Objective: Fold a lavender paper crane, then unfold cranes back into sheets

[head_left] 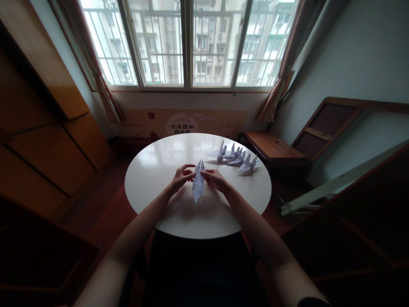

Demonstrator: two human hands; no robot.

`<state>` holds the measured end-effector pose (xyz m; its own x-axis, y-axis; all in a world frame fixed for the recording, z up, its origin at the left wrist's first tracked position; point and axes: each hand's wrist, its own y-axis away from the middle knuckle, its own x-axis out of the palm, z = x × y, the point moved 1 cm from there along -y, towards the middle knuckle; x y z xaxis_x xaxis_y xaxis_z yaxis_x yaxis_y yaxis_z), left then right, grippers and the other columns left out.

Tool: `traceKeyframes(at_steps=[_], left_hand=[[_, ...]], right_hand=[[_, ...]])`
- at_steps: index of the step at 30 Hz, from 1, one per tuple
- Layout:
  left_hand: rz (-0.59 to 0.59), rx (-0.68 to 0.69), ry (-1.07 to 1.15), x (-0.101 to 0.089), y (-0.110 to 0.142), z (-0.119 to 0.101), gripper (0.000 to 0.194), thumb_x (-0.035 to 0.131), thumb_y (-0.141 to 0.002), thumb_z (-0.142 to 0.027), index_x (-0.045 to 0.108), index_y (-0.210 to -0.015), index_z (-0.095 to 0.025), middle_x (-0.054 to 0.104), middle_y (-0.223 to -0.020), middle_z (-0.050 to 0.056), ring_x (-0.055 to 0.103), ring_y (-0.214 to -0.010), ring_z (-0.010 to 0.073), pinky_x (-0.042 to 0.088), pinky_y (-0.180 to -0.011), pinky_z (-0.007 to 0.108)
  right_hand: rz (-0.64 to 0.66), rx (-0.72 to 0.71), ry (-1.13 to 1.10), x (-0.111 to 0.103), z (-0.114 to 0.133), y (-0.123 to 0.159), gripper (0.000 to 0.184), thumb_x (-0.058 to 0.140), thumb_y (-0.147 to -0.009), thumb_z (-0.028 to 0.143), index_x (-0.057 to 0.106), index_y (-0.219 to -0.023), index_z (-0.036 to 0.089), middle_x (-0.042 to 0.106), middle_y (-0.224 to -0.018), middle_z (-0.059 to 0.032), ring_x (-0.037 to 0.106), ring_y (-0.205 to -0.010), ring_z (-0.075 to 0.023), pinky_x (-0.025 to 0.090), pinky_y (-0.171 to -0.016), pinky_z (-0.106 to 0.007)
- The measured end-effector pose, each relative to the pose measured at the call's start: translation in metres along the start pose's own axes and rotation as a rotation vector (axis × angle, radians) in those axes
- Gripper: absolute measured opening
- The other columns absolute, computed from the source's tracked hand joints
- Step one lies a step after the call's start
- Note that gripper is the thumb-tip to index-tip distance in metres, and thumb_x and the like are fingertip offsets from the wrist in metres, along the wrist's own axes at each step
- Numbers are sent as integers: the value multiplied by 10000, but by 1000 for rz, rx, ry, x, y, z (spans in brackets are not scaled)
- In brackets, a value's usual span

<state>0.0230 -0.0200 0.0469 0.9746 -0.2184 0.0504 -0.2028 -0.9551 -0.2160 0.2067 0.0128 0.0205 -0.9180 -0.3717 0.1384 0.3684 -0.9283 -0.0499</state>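
Note:
A folded piece of white paper (198, 187), long and pointed at both ends with a slit at its far tip, is held up over the round white table (143, 192). On its left edge are the fingers of my left hand (183, 177), with some fingers curved apart beyond the paper. Along the right edge my right hand (215, 179) pinches it between thumb and fingers. Several folded paper cranes (236, 154) stand in a cluster at the table's far right, beyond my right hand.
Behind the table, a printed cardboard panel (140, 121) leans under the barred window. A low wooden bench (275, 145) stands at the right, with a wooden frame (332, 115) against the wall. Wooden cabinets (35, 157) line the left side.

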Motion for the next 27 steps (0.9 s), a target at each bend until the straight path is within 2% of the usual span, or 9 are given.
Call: traceKeyframes(at_steps=[5,10,19,27], left_hand=[[-17,-23,16,-1,-1,2,698,828,-608,-411,612,-1180,-75,629,-634,7,527,-525,92,387,-535,234],[10,-38,19,-2,-1,3,604,812,-624,-431,670,-1088,-72,643,-644,28,519,-529,96,375,-536,242],[-1,-27,3,0,1,-2,569,817,-621,-416,693,-1064,-81,637,-649,26,515,-530,92,367,-533,239],[1,-22,-9,-2,-2,3,693,813,-631,-417,621,-1215,-97,622,-650,5,529,-519,93,365,-522,233]], right_hand=[[2,0,10,1,4,4,387,778,-621,509,656,-645,142,465,-524,40,366,-499,-79,244,-524,-257],[-9,0,16,2,4,3,418,784,-598,527,657,-669,135,481,-540,34,370,-512,-81,256,-530,-261],[-2,-2,18,0,1,1,395,773,-632,511,674,-695,134,485,-537,33,371,-511,-87,256,-531,-264],[-9,4,-13,1,0,1,397,784,-611,505,655,-666,133,478,-529,36,368,-506,-83,243,-526,-259]])
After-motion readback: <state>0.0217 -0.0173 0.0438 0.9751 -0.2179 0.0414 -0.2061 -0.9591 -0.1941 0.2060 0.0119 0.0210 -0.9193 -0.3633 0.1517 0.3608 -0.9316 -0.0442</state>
